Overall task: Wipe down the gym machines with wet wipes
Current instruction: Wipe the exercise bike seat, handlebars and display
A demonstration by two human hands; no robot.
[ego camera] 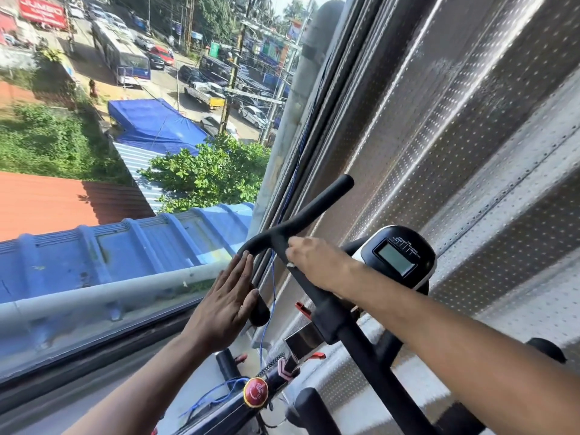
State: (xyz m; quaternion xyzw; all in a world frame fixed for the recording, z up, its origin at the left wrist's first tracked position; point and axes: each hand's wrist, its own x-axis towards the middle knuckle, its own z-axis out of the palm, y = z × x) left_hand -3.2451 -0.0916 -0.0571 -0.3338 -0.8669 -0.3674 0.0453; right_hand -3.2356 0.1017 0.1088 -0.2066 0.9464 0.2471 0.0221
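An exercise bike stands by a window, with black handlebars (314,211) and a black-and-white console (398,255) with a grey screen. My right hand (317,265) curls round the handlebar's centre bar, with a white wet wipe (291,264) peeking out under its fingers. My left hand (227,296) is flat with straight fingers, pressed against the left handlebar grip (259,312). Most of the wipe is hidden inside my right hand.
A large window (125,183) to the left overlooks roofs and a street. A perforated metal wall panel (470,136) runs along the right. A red knob (255,392), blue wires (266,318) and another black grip (314,409) sit below the handlebars.
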